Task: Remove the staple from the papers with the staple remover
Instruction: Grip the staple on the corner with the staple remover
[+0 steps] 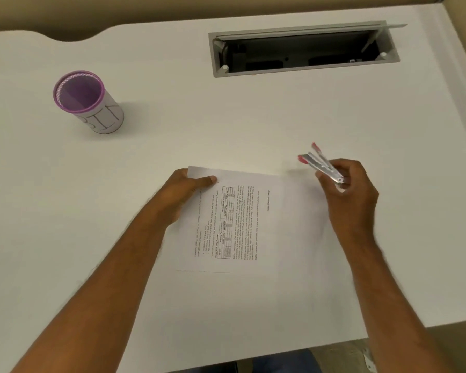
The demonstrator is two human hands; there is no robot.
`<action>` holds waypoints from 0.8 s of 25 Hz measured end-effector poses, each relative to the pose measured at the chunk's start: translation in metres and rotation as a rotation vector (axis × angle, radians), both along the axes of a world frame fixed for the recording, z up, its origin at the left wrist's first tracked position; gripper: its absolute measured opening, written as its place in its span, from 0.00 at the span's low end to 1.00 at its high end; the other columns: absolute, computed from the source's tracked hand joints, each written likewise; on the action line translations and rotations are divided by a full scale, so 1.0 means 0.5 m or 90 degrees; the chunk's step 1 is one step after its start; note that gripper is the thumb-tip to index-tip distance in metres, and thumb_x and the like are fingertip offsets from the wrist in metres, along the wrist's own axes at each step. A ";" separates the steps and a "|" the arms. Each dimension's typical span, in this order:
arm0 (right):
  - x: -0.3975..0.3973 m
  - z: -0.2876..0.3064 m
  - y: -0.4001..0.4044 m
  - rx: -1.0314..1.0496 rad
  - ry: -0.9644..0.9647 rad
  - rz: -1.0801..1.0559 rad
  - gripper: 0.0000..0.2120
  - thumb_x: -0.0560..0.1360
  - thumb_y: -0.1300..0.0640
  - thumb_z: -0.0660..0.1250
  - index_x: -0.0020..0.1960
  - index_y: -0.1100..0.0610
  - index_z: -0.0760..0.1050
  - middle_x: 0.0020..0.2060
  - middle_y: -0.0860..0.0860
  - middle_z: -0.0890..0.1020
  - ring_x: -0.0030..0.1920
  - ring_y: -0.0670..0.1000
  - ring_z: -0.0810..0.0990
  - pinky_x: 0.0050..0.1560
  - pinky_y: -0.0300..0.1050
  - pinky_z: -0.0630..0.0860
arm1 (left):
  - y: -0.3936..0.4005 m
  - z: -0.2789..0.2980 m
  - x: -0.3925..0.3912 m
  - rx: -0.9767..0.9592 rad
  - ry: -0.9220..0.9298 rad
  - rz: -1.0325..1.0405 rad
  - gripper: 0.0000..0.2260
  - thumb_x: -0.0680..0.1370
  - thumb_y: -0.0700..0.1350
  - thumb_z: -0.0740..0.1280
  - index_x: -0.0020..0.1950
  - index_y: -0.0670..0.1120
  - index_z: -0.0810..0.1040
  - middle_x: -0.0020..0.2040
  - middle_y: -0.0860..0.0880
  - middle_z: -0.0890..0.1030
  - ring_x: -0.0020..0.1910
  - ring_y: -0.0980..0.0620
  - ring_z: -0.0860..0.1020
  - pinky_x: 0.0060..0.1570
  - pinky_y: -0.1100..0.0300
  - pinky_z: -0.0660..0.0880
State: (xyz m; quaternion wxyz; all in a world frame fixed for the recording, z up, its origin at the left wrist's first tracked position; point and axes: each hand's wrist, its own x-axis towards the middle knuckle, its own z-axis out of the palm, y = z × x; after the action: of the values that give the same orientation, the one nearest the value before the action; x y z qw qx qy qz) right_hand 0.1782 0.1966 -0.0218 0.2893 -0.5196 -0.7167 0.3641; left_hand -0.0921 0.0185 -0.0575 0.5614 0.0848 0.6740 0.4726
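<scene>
Two bare arms reach in from the near edge over a wide white desk (253, 117), which fills nearly the whole view. Set into the desk at about one o'clock is a long grey cable hatch (304, 49) with its lid tipped up and a dark hollow inside. Lying flat near the middle, a touch toward six o'clock, are the papers (253, 224), turned sideways so the printed lines and a small table run away from the person. Out at ten o'clock, well apart from the papers, stands a white cup (88, 102) with a purple rim, tilted in the wide lens, with large letters on its side. The left hand (186, 189) grips the far left corner of the papers, thumb on top and fingers curled under the edge. Just beyond the thumb tip is a tiny dark mark that may be the staple; it is too small to tell. The right hand (350, 189), at three o'clock, holds the staple remover (320, 164) clear of the desk, fingers curled round its metal end, its two red-tipped arms spread apart and pointing toward eleven o'clock.
</scene>
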 end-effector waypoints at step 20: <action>-0.145 -0.053 -0.200 -0.087 -0.074 0.258 0.09 0.79 0.50 0.67 0.59 0.44 0.73 0.50 0.38 0.76 0.53 0.37 0.77 0.45 0.26 0.73 | -0.013 -0.011 0.073 -0.039 -0.089 0.164 0.10 0.76 0.47 0.76 0.54 0.45 0.84 0.51 0.41 0.89 0.47 0.41 0.87 0.53 0.44 0.84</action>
State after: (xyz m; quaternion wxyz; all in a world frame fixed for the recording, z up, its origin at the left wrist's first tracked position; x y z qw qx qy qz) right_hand 0.1056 0.0965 -0.0482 0.1326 -0.4035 -0.7957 0.4318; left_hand -0.0558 0.0120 -0.0628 0.5442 -0.0525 0.6528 0.5243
